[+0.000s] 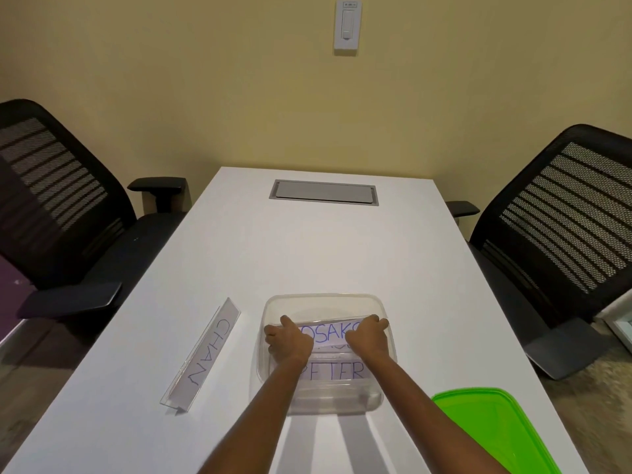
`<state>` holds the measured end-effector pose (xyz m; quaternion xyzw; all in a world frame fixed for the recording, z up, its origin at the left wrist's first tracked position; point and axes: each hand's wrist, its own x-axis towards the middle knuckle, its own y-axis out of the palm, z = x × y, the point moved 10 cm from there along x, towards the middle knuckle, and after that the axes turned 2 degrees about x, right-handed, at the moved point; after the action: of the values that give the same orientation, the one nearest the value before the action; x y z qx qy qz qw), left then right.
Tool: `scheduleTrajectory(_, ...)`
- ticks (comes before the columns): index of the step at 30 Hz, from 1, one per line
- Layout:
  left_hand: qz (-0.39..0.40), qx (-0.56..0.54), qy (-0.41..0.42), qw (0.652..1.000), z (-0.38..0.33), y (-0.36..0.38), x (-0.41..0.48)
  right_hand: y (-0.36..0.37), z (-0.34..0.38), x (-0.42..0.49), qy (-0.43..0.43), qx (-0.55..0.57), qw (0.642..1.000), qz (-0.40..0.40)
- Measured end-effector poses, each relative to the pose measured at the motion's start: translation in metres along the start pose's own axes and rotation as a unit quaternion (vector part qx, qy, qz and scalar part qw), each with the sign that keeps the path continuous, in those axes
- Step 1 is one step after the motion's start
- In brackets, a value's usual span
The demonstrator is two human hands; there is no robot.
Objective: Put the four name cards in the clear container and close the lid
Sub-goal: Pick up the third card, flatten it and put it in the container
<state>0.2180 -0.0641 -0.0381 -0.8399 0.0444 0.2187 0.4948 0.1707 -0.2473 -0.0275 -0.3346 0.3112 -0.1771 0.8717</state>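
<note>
- The left hand (289, 340) has its fingers curled down over the left end of a name card (330, 331) marked in blue letters, thumb up at the card's top edge, gripping it
- The right hand (367, 336) mirrors it: fingers closed around the card's right end, fingertips (379, 321) at the top right corner
- Between the 2 hands the card sits inside the clear container (325, 299), tilted, its face towards the camera
- Both forearms reach forward from the bottom of the view, wrists bent slightly down over the container's near half
- A second card reading PETER (337, 371) lies in the container nearer the person, partly hidden by the wrists; a strip of something pale shows between the 2 cards, too blurred to tell what it is
- A card reading CHAN (205, 354) rests on the white table (307, 248) left of the container, apart from it, angled
- The green lid (496, 429) lies on the table to the right of the container, near the table's right edge
- 2 black mesh chairs (61, 186) stand at the table's sides
</note>
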Motion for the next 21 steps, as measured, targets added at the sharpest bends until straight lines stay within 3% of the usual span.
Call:
scheduleTrajectory(8,0.046,-0.072,-0.015,0.996,-0.002,0.004,0.0,0.008,-0.012,0.002,0.026,0.043,0.998,0.026)
scheduleTrajectory(12,0.047,-0.099,0.024,0.994,-0.008,-0.008,-0.005,0.005,-0.015,-0.007,0.008,0.056,0.998,0.019)
scheduleTrajectory(16,-0.044,-0.128,0.107,0.985,-0.006,-0.048,-0.016,-0.002,0.004,-0.027,-0.071,0.076,0.994,-0.021)
scheduleTrajectory(21,-0.154,-0.121,0.126,0.972,0.028,-0.094,-0.027,0.008,0.055,-0.065,-0.194,0.115,0.974,-0.034)
